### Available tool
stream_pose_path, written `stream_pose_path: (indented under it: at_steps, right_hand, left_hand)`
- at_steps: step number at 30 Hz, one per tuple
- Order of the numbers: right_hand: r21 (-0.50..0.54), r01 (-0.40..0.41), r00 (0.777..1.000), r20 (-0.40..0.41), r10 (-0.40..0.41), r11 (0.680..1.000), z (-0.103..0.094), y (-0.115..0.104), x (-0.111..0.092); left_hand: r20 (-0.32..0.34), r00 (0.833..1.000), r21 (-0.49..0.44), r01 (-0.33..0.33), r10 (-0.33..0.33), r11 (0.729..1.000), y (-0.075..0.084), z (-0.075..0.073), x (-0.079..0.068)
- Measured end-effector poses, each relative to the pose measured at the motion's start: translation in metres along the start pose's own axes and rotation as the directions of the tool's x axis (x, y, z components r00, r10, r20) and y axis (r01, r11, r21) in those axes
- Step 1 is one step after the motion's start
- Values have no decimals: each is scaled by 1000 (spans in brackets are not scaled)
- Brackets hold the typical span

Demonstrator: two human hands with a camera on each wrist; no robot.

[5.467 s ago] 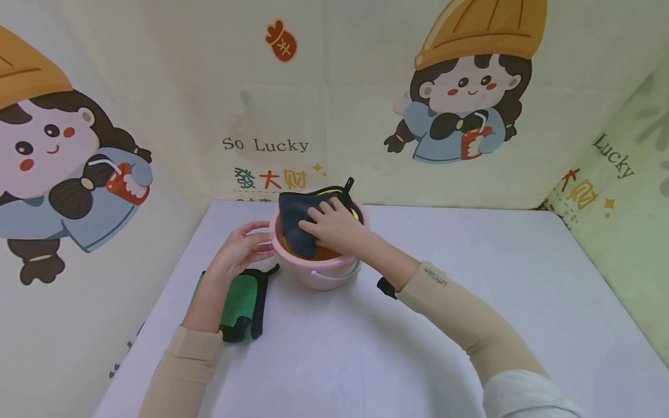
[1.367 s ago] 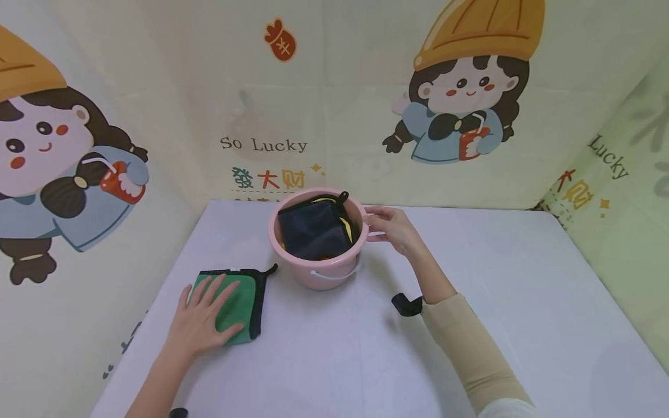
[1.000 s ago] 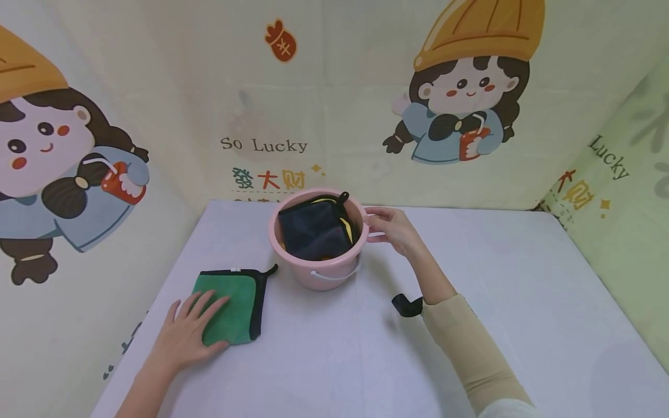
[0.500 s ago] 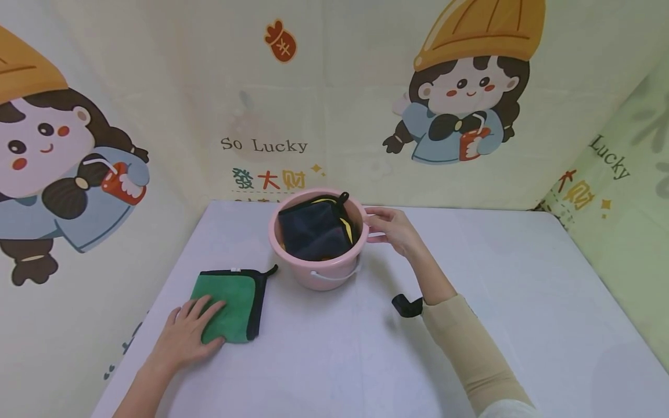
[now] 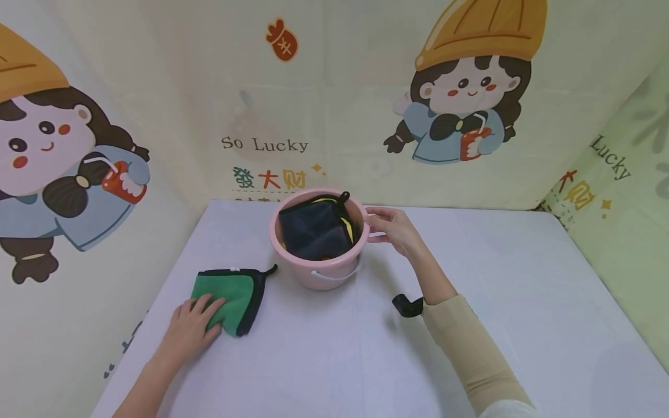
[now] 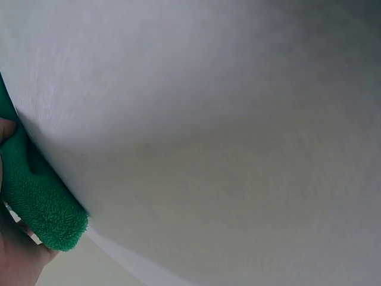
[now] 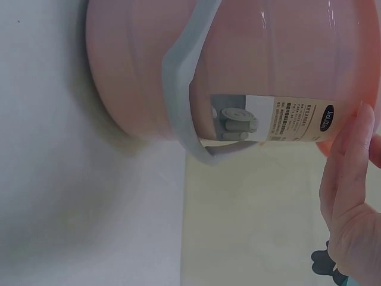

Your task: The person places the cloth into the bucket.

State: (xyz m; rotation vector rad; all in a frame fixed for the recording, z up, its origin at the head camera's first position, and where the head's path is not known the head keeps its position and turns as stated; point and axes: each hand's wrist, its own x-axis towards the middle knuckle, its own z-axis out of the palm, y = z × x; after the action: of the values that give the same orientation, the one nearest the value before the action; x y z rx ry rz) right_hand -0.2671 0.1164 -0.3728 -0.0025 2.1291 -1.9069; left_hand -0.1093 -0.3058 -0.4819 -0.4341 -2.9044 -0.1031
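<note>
My left hand [image 5: 189,332] pinches the near-left part of a folded green towel [image 5: 230,293] with black edging and a black hanging loop. In the left wrist view, the fluffy green towel [image 6: 50,205] bulges between thumb and fingers. A pink bucket [image 5: 319,273] stands upright right of the towel, its white handle [image 7: 178,89] hanging down. Inside the bucket lies a dark navy folded cloth [image 5: 316,229] with black and yellow edging; what lies beneath it is mostly hidden. My right hand [image 5: 394,229] touches the bucket's right rim with fairly straight fingers.
A white-covered table [image 5: 324,360] carries everything. Behind it hangs a printed cloth backdrop [image 5: 355,116], which also runs along both sides. A small black piece [image 5: 407,305] sticks out beside my right sleeve. The bucket's side bears a paper label [image 7: 274,119].
Earlier, my right hand was putting the navy cloth into the bucket; then it moved to the right rim. My left hand went from the bucket's left side to the towel, which now buckles under its grip.
</note>
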Motion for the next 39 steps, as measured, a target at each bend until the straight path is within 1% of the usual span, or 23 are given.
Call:
stream_pose_path:
  at_steps: [8, 12, 15, 21, 23, 28, 31, 36, 39]
  right_hand:
    - [1, -5, 1000, 3, 5, 1000, 0, 0, -1]
    - [0, -9, 1000, 0, 9, 1000, 0, -1, -2]
    - [0, -13, 1000, -6, 13, 1000, 0, -1, -2]
    - [-2, -13, 1000, -6, 13, 1000, 1, 0, -1]
    - [-1, -9, 1000, -5, 9, 1000, 1, 0, -1]
    - [3, -12, 1000, -7, 12, 1000, 1, 0, -1]
    - [6, -20, 1000, -8, 20, 1000, 2, -1, -1]
    - [10, -20, 1000, -8, 21, 1000, 2, -2, -3]
    - [10, -16, 1000, -10, 16, 1000, 2, -2, -3]
  left_hand:
    - [-13, 1000, -3, 28, -28, 1000, 6, 1, 2]
    - [-45, 999, -7, 28, -28, 1000, 7, 1, 2]
    - [-70, 997, 9, 20, -19, 1000, 7, 1, 2]
    - [-121, 993, 43, 15, -10, 999, 8, -4, 2]
    - [-147, 989, 46, 21, -14, 999, 10, -6, 3]
    - [-226, 974, 43, 40, -29, 998, 14, -12, 5]
    - [-255, 966, 37, 54, -43, 998, 16, -17, 7]
    - [-286, 954, 5, 98, -92, 995, 23, -33, 17]
    - [-322, 940, 0, 117, -111, 993, 27, -44, 25]
